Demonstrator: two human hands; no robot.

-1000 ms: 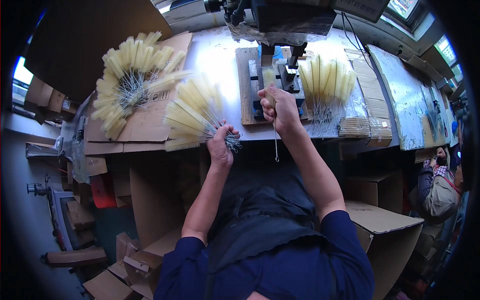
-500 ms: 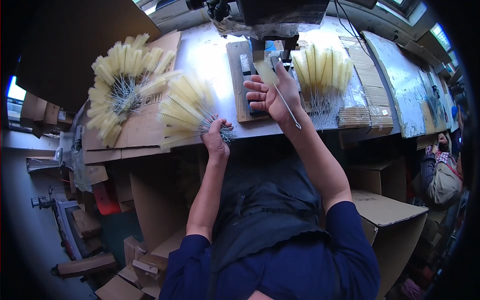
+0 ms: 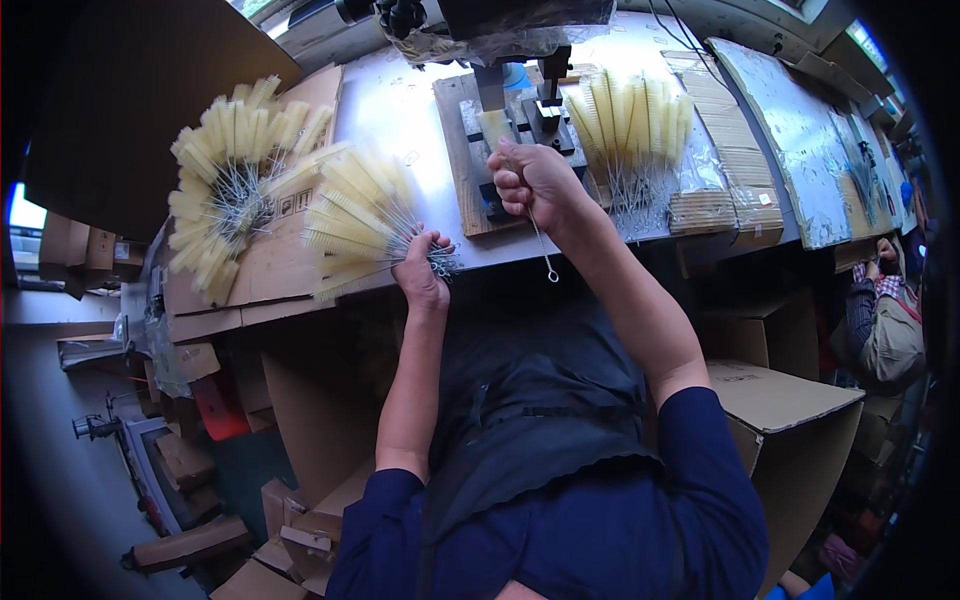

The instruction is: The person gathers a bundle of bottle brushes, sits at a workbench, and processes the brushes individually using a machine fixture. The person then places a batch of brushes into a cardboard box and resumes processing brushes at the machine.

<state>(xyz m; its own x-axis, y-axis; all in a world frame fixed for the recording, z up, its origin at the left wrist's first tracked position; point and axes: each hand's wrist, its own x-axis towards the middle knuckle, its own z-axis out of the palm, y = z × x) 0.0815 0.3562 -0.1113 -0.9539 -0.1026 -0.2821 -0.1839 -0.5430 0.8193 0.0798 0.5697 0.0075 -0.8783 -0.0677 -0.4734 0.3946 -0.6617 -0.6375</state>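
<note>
My left hand (image 3: 423,272) is closed around the wire handles of a fanned bunch of bottle brushes (image 3: 350,215), whose pale yellow bristles spread to the left over cardboard. My right hand (image 3: 535,180) grips a single bottle brush (image 3: 541,243). Its twisted wire handle hangs below the fist and ends in a small loop. The brush's bristle end points up toward the metal fixture (image 3: 545,120) of a bench machine; whether it touches the fixture I cannot tell. My fingers hide the middle of this brush.
A large heap of brushes (image 3: 225,190) lies on cardboard at the left, and another pile (image 3: 635,120) right of the fixture. The machine head (image 3: 520,20) overhangs the table. Open cardboard boxes (image 3: 790,400) stand below at right. Another person (image 3: 885,330) sits at far right.
My right hand has closed from spread fingers into a fist around the brush, and the brush handle now hangs more upright. My left hand still holds its bunch.
</note>
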